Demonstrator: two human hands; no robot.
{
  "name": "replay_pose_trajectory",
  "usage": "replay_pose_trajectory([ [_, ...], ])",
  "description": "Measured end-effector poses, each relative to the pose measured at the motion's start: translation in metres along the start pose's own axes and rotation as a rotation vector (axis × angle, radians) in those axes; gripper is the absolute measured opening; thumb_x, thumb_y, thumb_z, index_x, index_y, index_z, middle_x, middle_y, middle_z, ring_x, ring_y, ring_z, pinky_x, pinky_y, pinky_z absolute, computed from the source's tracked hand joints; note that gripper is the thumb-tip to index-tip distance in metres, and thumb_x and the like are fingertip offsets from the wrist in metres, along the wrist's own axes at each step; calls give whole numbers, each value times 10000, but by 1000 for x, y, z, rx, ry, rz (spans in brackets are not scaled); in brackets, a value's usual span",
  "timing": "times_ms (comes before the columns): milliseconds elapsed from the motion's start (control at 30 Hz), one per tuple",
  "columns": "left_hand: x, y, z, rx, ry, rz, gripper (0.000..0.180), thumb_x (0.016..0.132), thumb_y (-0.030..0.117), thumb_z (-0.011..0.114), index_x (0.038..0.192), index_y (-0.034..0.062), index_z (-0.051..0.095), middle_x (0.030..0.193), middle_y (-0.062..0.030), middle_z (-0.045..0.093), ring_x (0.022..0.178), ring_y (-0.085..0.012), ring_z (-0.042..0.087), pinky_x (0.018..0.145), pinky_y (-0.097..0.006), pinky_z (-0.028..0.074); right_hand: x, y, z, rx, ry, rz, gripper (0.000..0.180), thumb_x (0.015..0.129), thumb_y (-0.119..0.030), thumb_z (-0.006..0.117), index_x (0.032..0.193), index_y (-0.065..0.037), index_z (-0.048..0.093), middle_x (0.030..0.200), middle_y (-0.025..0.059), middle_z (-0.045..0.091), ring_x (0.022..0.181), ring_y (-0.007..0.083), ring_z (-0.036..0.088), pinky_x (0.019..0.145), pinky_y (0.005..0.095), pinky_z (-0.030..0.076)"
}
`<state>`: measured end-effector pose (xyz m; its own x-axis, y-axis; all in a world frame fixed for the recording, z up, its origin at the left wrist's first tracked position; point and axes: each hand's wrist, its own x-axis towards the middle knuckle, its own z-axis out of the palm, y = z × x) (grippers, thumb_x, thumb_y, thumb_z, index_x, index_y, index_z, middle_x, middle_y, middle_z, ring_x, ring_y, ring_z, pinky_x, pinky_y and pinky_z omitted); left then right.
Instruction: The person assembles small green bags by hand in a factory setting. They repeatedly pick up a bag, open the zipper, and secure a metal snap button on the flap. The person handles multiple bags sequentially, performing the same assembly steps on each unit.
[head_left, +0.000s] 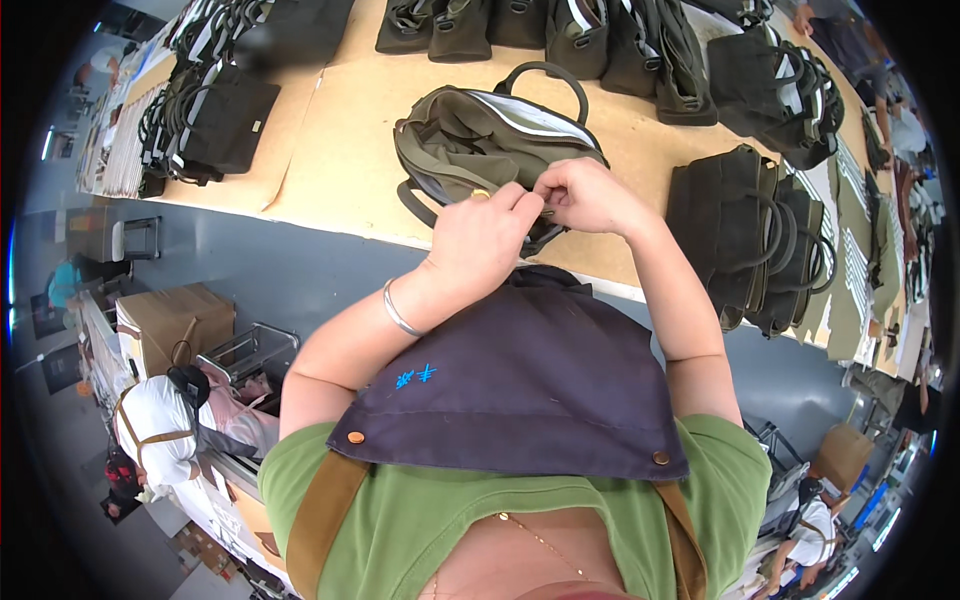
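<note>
An olive bag (465, 130) sits with its mouth gaping by the near edge of the desk (345, 140). The left hand (480, 240) and right hand (592, 203) meet at its near rim, each grip narrow, pinching the bag. Dark bags (575, 40) line the far side; others stand rightward.

Looks matt and woven on the open bag (430, 128) at the near edge of the desk (350, 140), soft and creased inside, smoother along the white strip (522, 112) in its mouth. Looks equally matt on the dark bags (715, 200) farther right along that edge. Appears flat and dull on the desk, like board or paper; cannot tell which. Shines as polished metal on the bracelet (393, 313), yellow metal on the left hand's (480, 240) ring (480, 193). Resembles smooth cloth on the apron (520, 390), coppery metal on its studs (355, 438).
</note>
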<state>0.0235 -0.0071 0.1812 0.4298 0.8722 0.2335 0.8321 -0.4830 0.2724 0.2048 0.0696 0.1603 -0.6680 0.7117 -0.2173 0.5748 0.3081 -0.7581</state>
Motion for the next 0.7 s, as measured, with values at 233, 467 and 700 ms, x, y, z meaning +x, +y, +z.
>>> replay_pose_trajectory([
  [233, -14, -6, -6, -350, -107, -6, 175, 814, 81, 660, 970, 73, 579, 1179, -100, 560, 847, -314, 633, 714, -411, 518, -2, 4, 0, 202, -14, 158, 169, 762, 0, 616, 921, -5, 672, 808, 138, 687, 778, 249, 691, 699, 352, 533],
  [467, -25, -13, 24, -119, -96, -55, 173, 723, 105, 759, 835, 38, 645, 1112, -76, 546, 928, -313, 612, 752, -405, 514, 3, 13, 8, -32, 56, -145, 102, 823, -41, 649, 924, -32, 650, 786, 93, 697, 637, 151, 641, 597, 311, 495],
  [700, 8, -29, -50, -332, -76, 117, 137, 704, 35, 771, 804, 10, 681, 1209, -121, 557, 949, -288, 625, 801, -360, 523, 7, -14, -26, 345, -13, -135, 111, 889, -134, 673, 866, -40, 618, 664, -38, 567, 597, 37, 487, 548, 222, 414],
])
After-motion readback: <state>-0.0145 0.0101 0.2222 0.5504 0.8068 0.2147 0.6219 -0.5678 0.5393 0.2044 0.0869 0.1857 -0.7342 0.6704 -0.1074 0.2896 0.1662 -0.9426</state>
